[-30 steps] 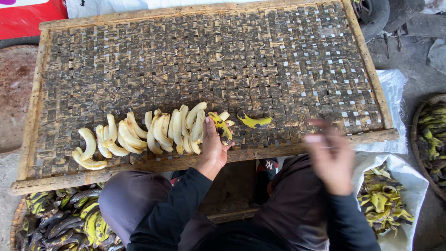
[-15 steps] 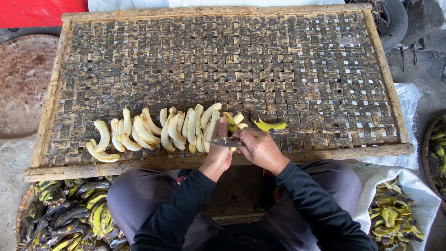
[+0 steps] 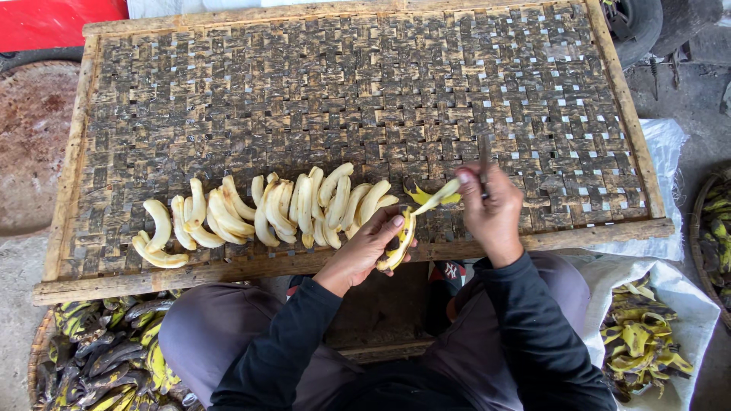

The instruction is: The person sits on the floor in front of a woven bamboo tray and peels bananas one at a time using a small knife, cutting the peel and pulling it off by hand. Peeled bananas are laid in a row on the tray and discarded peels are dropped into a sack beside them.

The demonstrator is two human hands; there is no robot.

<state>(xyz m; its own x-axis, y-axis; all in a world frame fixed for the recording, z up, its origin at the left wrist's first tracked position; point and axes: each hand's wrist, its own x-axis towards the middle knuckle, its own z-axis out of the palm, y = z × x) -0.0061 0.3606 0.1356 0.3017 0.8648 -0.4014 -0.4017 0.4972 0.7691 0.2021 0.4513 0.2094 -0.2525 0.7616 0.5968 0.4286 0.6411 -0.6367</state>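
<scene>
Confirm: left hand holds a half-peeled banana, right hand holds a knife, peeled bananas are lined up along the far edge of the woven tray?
Not quite. The head view shows the peeled bananas lined up along the near edge of the woven tray, not the far one. The rest holds: left hand holds the half-peeled banana, right hand holds the knife.

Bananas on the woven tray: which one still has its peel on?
Only the banana in the left hand, at the tray's near edge; yellow peel covers its lower part. The row of bananas lies fully peeled.

Half-peeled yellow banana (image 3: 403, 240), skin curling, beside a small knife (image 3: 484, 164).
</scene>
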